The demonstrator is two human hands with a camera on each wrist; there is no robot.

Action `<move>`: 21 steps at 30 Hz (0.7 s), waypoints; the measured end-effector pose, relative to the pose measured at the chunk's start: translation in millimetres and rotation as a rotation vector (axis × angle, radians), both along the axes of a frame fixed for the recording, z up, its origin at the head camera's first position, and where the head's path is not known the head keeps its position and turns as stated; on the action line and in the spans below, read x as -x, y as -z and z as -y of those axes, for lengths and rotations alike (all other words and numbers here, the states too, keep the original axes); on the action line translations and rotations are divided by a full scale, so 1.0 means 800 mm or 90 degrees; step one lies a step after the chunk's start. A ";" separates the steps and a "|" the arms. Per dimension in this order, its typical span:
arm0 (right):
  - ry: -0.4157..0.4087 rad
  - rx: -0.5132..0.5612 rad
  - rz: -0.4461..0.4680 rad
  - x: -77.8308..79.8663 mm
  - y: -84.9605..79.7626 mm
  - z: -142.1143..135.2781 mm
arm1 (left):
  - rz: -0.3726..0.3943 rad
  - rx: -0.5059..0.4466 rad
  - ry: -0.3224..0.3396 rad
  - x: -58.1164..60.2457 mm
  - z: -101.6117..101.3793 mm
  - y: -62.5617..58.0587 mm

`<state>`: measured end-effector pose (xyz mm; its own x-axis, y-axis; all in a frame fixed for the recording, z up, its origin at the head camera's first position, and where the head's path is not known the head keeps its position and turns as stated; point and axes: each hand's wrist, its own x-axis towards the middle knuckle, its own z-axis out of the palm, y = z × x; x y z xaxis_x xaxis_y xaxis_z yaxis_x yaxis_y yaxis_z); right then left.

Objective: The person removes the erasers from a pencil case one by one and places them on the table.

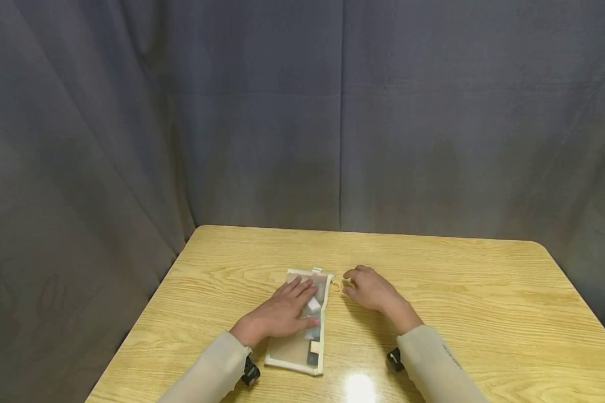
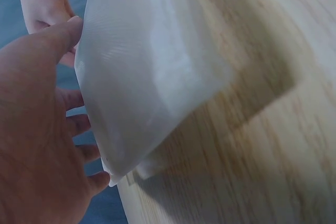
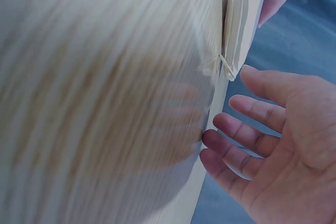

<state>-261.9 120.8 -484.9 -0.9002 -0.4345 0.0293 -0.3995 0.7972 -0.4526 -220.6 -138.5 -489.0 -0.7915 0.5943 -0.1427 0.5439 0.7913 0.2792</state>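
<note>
Your left hand [image 1: 284, 312] lies spread on the translucent pouch [image 1: 288, 352], nearer the left edge of the table [image 1: 484, 313] than the right. Your right hand [image 1: 375, 290], fingers loosely bent, is just beside the pouch's yellow loop [image 1: 336, 290]. Grey curtains [image 1: 433, 112] hang beyond the far edge.

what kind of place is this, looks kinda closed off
Probably a curtained-off indoor workspace, perhaps set up for recording: dark grey curtains hang behind the wood-grain table and along its left side, and small black devices sit at the person's sleeves.
</note>
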 end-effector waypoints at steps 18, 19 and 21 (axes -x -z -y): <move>0.020 -0.030 -0.016 0.015 0.004 0.023 | 0.007 0.003 -0.013 -0.003 -0.004 0.000; 0.020 -0.031 -0.017 0.015 0.004 0.024 | 0.008 0.001 -0.014 -0.004 -0.005 0.000; 0.022 -0.030 -0.017 0.016 0.004 0.026 | 0.011 -0.001 -0.016 -0.004 -0.005 -0.001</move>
<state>-274.5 99.6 -488.3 -0.9135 -0.4053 0.0335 -0.3834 0.8306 -0.4038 -217.3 -134.1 -488.2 -0.8038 0.5741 -0.1556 0.5184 0.8045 0.2899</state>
